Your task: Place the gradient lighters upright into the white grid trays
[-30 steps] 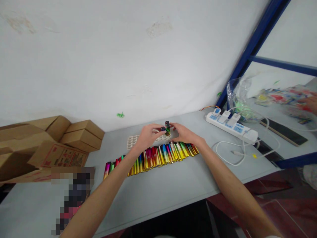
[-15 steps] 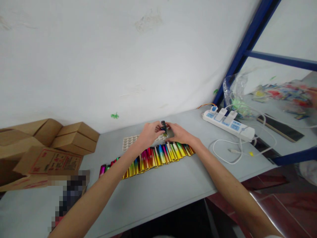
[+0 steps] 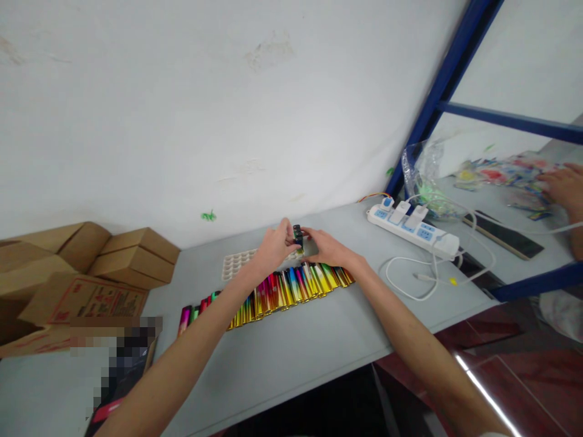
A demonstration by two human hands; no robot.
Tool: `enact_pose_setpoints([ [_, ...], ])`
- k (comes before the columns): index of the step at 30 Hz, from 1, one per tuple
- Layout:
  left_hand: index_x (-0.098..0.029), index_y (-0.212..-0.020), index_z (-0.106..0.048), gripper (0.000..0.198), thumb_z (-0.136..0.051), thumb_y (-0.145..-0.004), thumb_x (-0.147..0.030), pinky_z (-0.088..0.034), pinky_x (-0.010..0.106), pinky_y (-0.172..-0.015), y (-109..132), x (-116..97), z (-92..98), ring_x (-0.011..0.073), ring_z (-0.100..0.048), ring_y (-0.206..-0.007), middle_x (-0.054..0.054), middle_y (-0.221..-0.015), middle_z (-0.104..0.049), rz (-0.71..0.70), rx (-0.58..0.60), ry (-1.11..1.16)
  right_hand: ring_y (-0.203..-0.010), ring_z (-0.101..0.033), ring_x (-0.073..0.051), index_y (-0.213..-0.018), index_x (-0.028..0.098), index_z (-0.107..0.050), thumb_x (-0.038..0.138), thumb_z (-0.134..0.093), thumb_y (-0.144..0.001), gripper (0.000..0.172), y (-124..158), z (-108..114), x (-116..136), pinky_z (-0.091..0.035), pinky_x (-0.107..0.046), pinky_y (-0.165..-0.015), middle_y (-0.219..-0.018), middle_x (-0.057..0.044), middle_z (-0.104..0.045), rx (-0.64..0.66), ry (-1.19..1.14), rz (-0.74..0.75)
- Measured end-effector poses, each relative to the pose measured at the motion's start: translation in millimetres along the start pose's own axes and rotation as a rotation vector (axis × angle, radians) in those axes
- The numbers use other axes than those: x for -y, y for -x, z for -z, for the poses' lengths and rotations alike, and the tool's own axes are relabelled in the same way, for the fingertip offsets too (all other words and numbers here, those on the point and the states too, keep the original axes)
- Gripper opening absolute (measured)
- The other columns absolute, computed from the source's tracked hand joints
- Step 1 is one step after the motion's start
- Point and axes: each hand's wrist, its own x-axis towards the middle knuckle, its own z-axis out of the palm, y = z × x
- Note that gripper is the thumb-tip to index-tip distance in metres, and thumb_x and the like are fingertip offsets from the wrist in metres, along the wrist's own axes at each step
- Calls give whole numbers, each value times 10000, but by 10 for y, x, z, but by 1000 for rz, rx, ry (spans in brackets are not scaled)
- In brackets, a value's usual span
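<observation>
My left hand [image 3: 276, 244] is closed on a small stack of dark pieces [image 3: 297, 235], held upright above the far side of the table; their exact kind is too small to make out. Facing it from the right is my right hand [image 3: 331, 247], thumb and forefinger curved apart, the forefinger's tip at or very close to the stack. Beneath and behind my hands lies a pale tray with round hollows [image 3: 233, 264], partly covered by my left hand. In front of it runs a long row of shiny, many-coloured metallic tubes [image 3: 291, 285] with dark ends, partly hidden by my left forearm.
Cardboard boxes [image 3: 132, 255] stand at the left. A white power strip [image 3: 412, 230] with plugs and loose cables lies at the right, before a blue metal frame [image 3: 430, 109]. Beyond are a phone-like dark slab [image 3: 505, 233], plastic bags [image 3: 423, 176] and another person's hand [image 3: 565, 185].
The view has shifted slightly. My left hand has tilted a little around the dark stack, while my right hand stays beside it. The other person's hand has come further into view at right.
</observation>
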Motion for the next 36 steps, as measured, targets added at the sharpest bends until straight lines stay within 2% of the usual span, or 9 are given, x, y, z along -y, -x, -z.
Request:
enact_pose_setpoints([
  [2, -239, -847, -480, 281, -754, -805, -189, -550, 333, -681, 19, 13, -33, 225, -734, -704, -10, -709, -711, 8, -27, -11, -1257, -611, -307, -1448, 147, -502, 336, -801, -842, 702, 96, 149, 47, -492, -459, -1070, -1448, -191, -596, -70, -21, -15],
  [5, -234, -803, -482, 283, -763, -798, -199, -545, 331, -686, 36, 45, -62, 212, -718, -682, -13, -702, -709, 7, -38, -25, -1096, -676, -249, -1303, 200, -605, 355, -647, -968, 371, 370, 377, 135, -562, -395, -916, -1281, -125, -688, -320, -5, -159],
  [8, -226, -817, -522, 261, -780, -784, -211, -561, 318, -686, 85, 63, -52, 200, -718, -685, -12, -715, -721, -1, -49, -19, -957, -693, -235, -1134, 186, -654, 333, -631, -973, 218, 731, 456, 230, -564, -372, -847, -1065, -98, -719, -343, 81, -301],
  [13, -207, -803, -601, 150, -734, -851, -256, -585, 355, -804, 305, -37, 79, 218, -743, -809, 34, -825, -760, -21, -153, -30, -902, -703, -245, -1117, 174, -671, 344, -688, -937, 248, 1123, 270, 352, -553, -375, -846, -1002, -109, -713, -235, 173, -499],
  [17, -203, -749, -702, 170, -751, -866, -316, -583, 379, -857, 547, -186, 152, 229, -757, -814, 43, -862, -797, -27, -207, -16, -845, -723, -239, -1174, 143, -659, 281, -719, -911, 303, 1131, 187, 404, -543, -357, -800, -950, -96, -764, -155, 127, -627],
  [21, -211, -696, -753, 191, -788, -842, -328, -589, 371, -850, 750, -258, 104, 234, -761, -825, 42, -863, -811, -13, -237, 72, -809, -747, -238, -1178, 143, -677, 222, -725, -894, 298, 1090, 219, 416, -530, -340, -769, -866, -72, -796, -174, 101, -722],
  [26, -202, -754, -752, 184, -764, -873, -342, -577, 329, -761, 890, -290, -1, 210, -747, -771, 42, -839, -797, 33, -149, 235, -791, -756, -259, -940, 187, -766, 247, -710, -895, 93, 1132, 285, 413, -545, -366, -758, -853, -84, -808, -219, 59, -716],
  [31, -204, -807, -599, 302, -819, -824, -411, -540, 273, -627, 970, -412, -148, 179, -706, -665, 0, -706, -719, 147, -148, 548, -834, -751, -241, -977, 190, -769, 434, -743, -867, 269, 1153, 226, 682, -600, -351, -752, -940, -87, -803, -458, -407, -562],
  [36, -207, -1187, -640, 362, -636, -963, -491, -571, 326, -876, 1011, -558, -319, 223, -700, -1073, 98, -1188, -728, 122, -162, 739, -889, -713, -189, -959, 220, -744, 380, -801, -837, 209, 991, -127, 1221, -624, -300, -785, -945, -42, -745, -490, -694, -384],
])
